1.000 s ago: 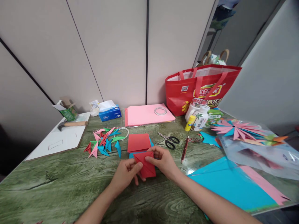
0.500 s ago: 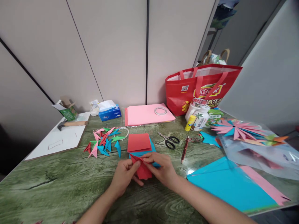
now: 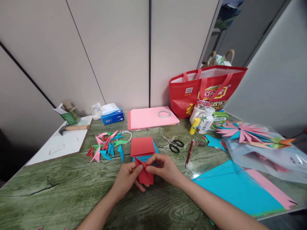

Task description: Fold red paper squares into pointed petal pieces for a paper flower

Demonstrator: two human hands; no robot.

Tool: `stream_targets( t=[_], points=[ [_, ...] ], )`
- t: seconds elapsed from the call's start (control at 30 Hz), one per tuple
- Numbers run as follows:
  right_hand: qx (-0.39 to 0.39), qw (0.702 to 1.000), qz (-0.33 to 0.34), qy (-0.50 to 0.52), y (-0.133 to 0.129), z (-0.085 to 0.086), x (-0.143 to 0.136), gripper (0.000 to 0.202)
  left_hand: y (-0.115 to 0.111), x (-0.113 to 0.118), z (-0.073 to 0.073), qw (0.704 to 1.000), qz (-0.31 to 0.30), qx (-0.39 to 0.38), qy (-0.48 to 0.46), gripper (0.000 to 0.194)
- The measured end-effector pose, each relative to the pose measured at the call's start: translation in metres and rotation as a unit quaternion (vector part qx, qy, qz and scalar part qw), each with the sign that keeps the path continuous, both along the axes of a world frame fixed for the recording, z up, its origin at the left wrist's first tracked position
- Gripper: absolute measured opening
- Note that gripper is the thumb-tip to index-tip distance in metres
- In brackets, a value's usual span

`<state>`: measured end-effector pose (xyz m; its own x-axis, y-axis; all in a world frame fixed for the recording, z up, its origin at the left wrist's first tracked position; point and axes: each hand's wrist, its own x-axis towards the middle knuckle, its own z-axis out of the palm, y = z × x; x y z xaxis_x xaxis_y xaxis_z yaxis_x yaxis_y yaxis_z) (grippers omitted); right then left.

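Observation:
Between my two hands is a small red sheet of paper, partly folded, with creases running down to its lower edge. My left hand pinches its left side, thumb on top and fingers underneath. On the upper right, my right hand grips the paper between thumb and forefinger. Just beyond them lies a stack of red paper squares, resting partly over blue paper. To the left is a pile of folded paper pieces in pink, red, blue and green.
Black-handled scissors and a dark red pen lie right of the stack. Further right are a glue stick, a white jar and blue sheets. A hammer rests on a white board at left.
The right thumb and forefinger have shifted slightly on the red paper. Its lower part now faces me more squarely, with a diagonal crease showing. Both hands keep their hold.

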<state>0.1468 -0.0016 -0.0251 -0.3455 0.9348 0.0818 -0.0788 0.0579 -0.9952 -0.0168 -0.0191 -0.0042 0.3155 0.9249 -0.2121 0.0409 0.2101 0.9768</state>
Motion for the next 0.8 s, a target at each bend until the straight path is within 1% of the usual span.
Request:
stream_targets(
  t=[0.1, 0.17, 0.23, 0.33, 0.47, 0.6, 0.67, 0.8],
  points=[
    [-0.103, 0.991, 0.058, 0.066, 0.0018, -0.0017, -0.0001, 0.032, -0.0022, 0.0012, 0.0000, 1.000, -0.026, -0.004, -0.003, 0.031],
    [-0.129, 0.985, 0.077, 0.083, 0.0015, -0.0009, -0.0005, 0.032, -0.0036, 0.0019, -0.0010, 0.999, -0.031, -0.014, -0.017, 0.034],
    [-0.133, 0.985, 0.072, 0.084, 0.0007, 0.0002, -0.0012, 0.029, -0.0045, 0.0022, -0.0024, 0.999, -0.029, -0.018, -0.035, 0.038],
    [-0.140, 0.984, 0.054, 0.091, -0.0003, 0.0003, -0.0022, 0.028, -0.0048, 0.0023, -0.0037, 0.998, -0.040, -0.023, -0.043, 0.033],
    [-0.157, 0.981, 0.040, 0.105, -0.0008, -0.0006, -0.0036, 0.030, -0.0037, 0.0023, -0.0036, 0.999, -0.036, -0.032, -0.007, 0.030],
    [-0.165, 0.979, 0.053, 0.105, -0.0011, -0.0001, -0.0043, 0.030, -0.0028, 0.0014, -0.0027, 0.999, -0.033, -0.018, 0.027, 0.028],
    [-0.165, 0.979, 0.052, 0.105, -0.0012, 0.0003, -0.0041, 0.032, -0.0031, 0.0010, -0.0017, 0.998, -0.042, -0.012, 0.050, 0.026],
    [-0.148, 0.982, 0.069, 0.090, -0.0019, 0.0018, -0.0029, 0.033, -0.0056, 0.0001, 0.0003, 0.990, -0.098, -0.014, 0.099, 0.024]
  ],
)
